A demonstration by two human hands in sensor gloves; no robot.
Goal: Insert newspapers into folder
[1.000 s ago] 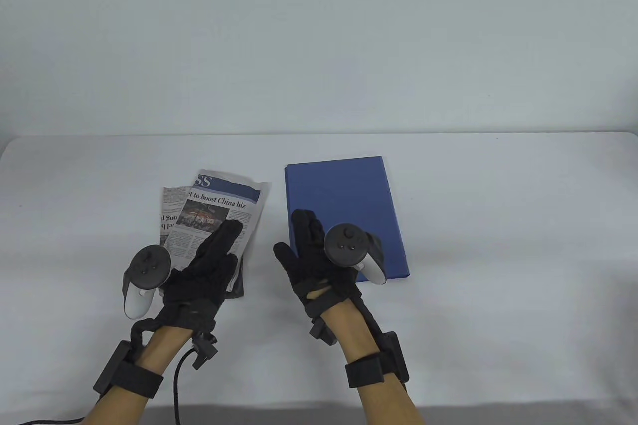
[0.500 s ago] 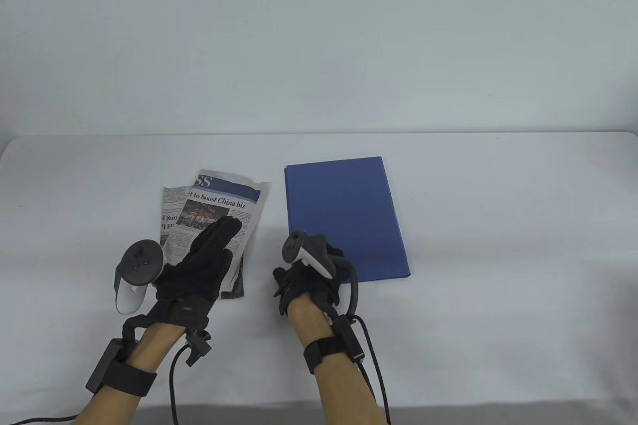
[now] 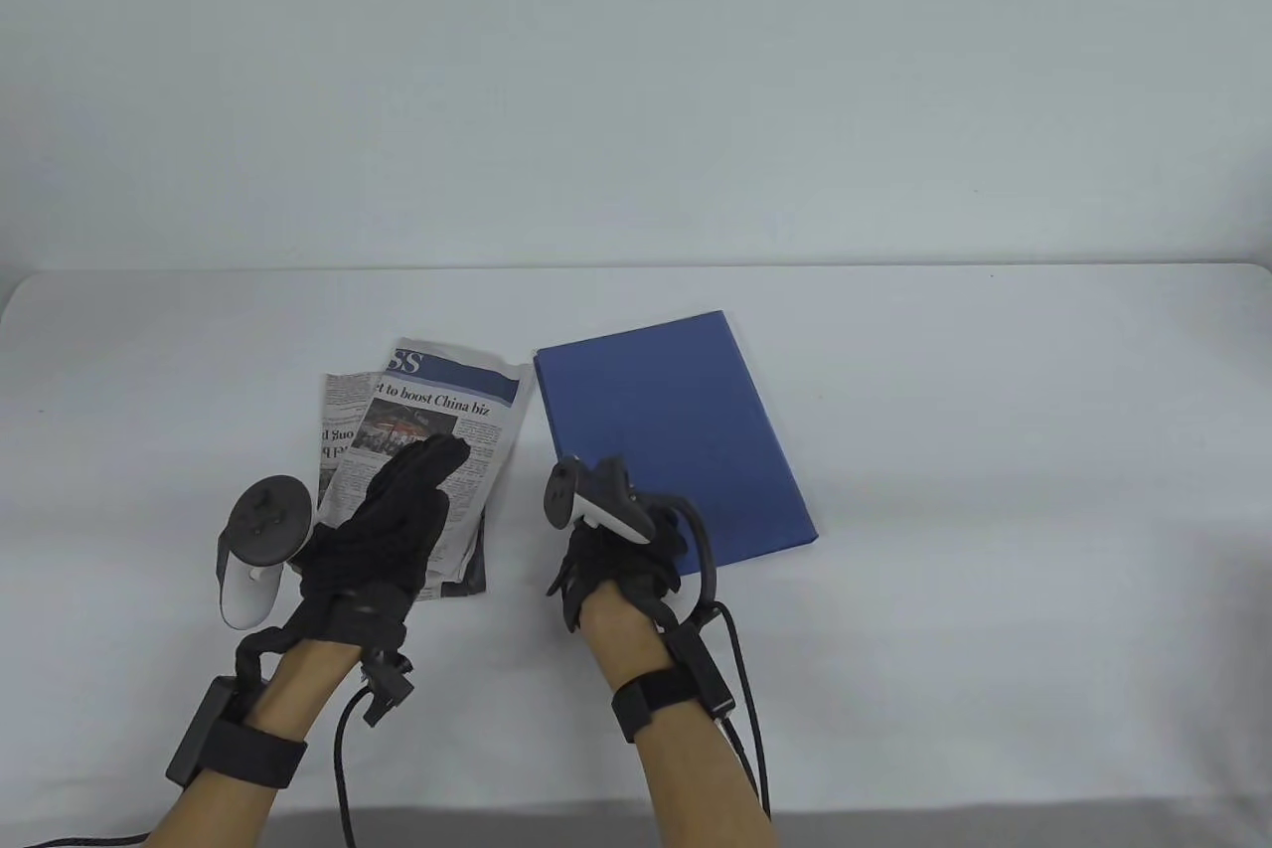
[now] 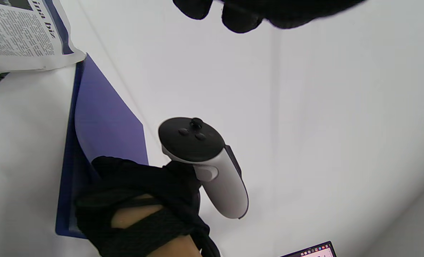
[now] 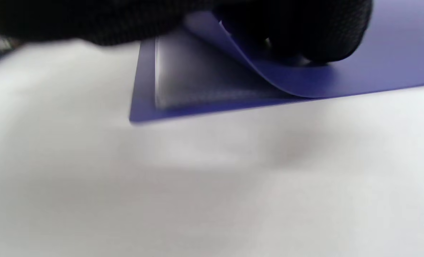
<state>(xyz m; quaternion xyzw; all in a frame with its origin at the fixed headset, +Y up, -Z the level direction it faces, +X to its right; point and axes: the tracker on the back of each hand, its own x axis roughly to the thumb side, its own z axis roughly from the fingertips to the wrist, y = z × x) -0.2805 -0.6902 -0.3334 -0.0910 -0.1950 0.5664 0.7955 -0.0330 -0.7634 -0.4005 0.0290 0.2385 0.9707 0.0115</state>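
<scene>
A folded newspaper [image 3: 417, 411] lies on the white table, left of a blue folder [image 3: 666, 421]. My left hand [image 3: 437, 460] rests flat on the newspaper's near half, fingers stretched out, holding nothing. My right hand [image 3: 606, 545] pinches the folder's near left corner. In the right wrist view its fingers [image 5: 304, 35] curl the blue cover [image 5: 358, 75] up off a clear sleeve [image 5: 197, 82] inside. The left wrist view shows the folder [image 4: 104, 125], the right hand [image 4: 144, 185] at its corner, the newspaper's edge [image 4: 15, 35] and my left fingertips [image 4: 233, 18].
The white cloth-covered table [image 3: 994, 440] runs wide to the right and behind the folder. Its front edge [image 3: 894, 803] lies just below my wrists. Cables [image 3: 343, 768] hang from both wrists. A laptop screen corner [image 4: 312, 250] shows in the left wrist view.
My right hand turned over from lying flat and took hold of the folder's near left corner. The folder swung, its far end shifting left toward the newspaper. My left hand drifted slightly left.
</scene>
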